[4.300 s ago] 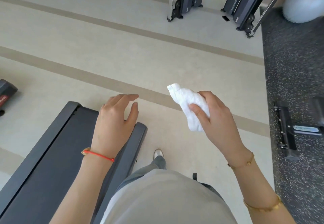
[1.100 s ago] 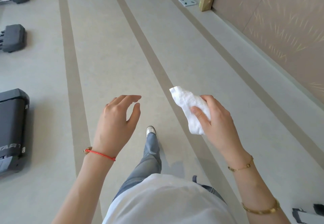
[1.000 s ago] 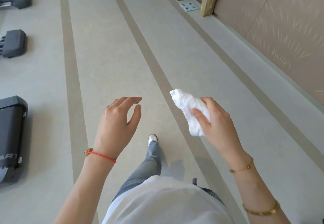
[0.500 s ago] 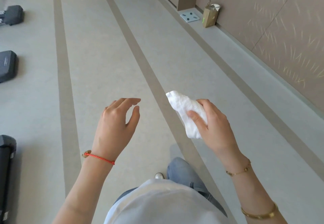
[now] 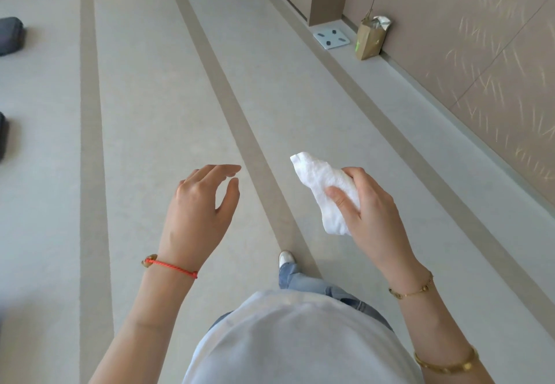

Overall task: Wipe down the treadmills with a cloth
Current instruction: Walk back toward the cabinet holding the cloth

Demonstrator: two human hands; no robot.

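A crumpled white cloth [image 5: 321, 182] is held in front of me at mid height, gripped by my right hand [image 5: 369, 212] with thumb and fingers curled round it. My left hand [image 5: 201, 212] hovers empty to the left of it, palm down, fingers loosely bent, touching nothing. At the left edge of the view, dark ends of treadmills [image 5: 10, 35] lie on the floor, far from both hands; a second dark end [image 5: 2, 135] shows below the first.
Pale floor with darker stripes [image 5: 240, 107] stretches ahead. A brown wall [image 5: 480, 53] runs along the right. By it stand a brown paper bag [image 5: 371, 39] and a flat white scale [image 5: 332, 39]. My foot [image 5: 286, 259] is on the stripe.
I have turned away from the treadmill that I stood beside and walked forward along the floor. The treadmill ends slid to the left edge. Both hands kept their pose, the cloth still gripped.
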